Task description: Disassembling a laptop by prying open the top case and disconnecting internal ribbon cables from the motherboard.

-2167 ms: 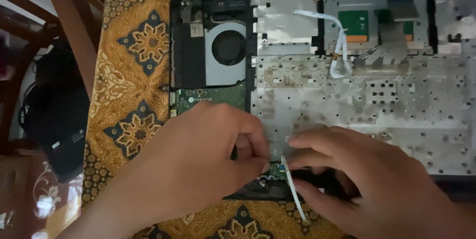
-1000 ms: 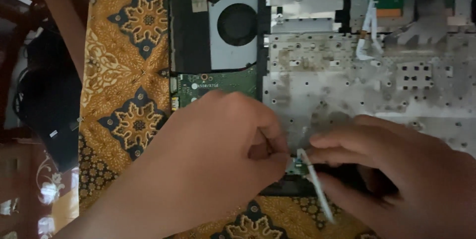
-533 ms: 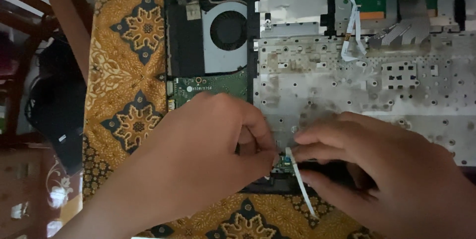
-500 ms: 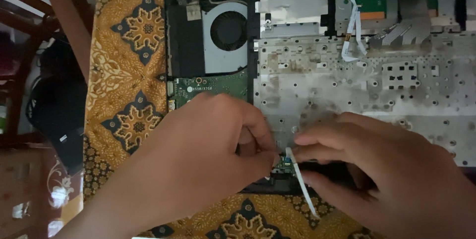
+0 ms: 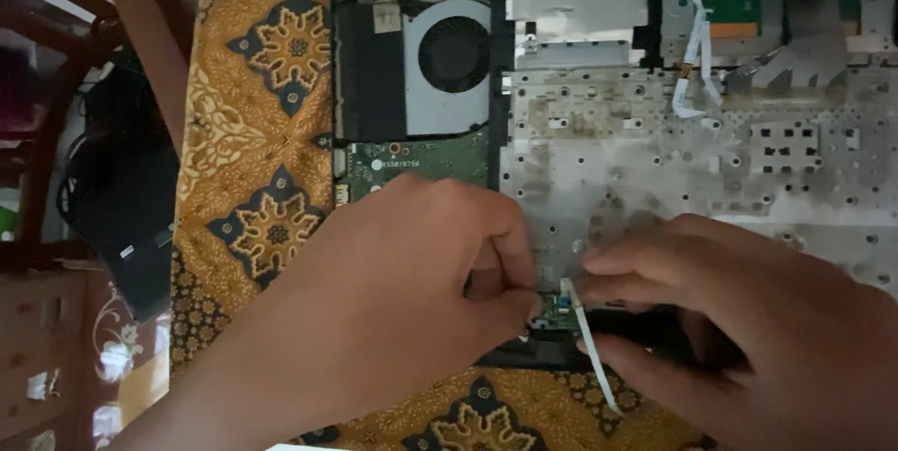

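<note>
An opened laptop lies on a patterned cloth, its grey metal keyboard backplate facing up. My left hand rests over the near edge of the chassis, thumb and fingertips pressed at a small green connector board. My right hand pinches a thin white ribbon cable whose top end meets that board. The cable's lower end trails over the cloth. Both hands hide most of the near edge.
A cooling fan and a green circuit board sit at the laptop's left. Another white ribbon cable loops at the top. A brown-gold batik cloth covers the table. Wooden chair parts and a black bag stand left.
The view shifted slightly as my head moved. Both hands stay at the connector, holding the ribbon cable in nearly the same place.
</note>
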